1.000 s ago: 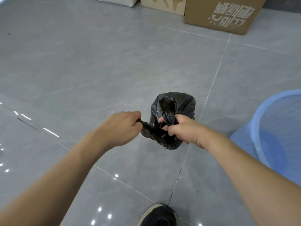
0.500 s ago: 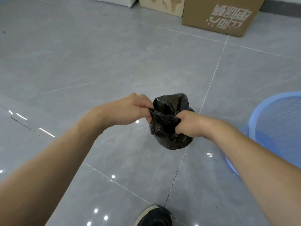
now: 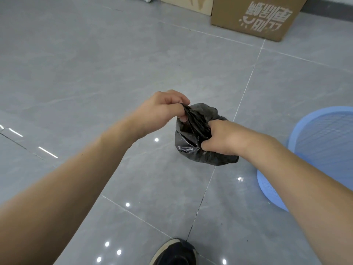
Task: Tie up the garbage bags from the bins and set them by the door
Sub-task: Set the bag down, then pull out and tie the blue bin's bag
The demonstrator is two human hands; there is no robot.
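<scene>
Both arms reach out forward and down over the grey floor [image 3: 95,73], bare to past the elbow. The left hand [image 3: 162,111] is turned knuckles-up, its fingers pinched shut on a twisted flap of the black bag [image 3: 193,148], pulling that flap up and to the left. The right hand [image 3: 223,139] sits lower and just beside it, curled closed into the bunched plastic at the bag's top, knuckles toward the camera. The bag hangs between the two hands, small and crumpled; whether it rests on the floor I cannot tell, nor what is inside it. To the right, near the right forearm, stands a blue mesh bin [image 3: 321,150]. Cardboard boxes [image 3: 256,18] stand at the far side. A dark shoe [image 3: 175,253] shows at the bottom edge.
</scene>
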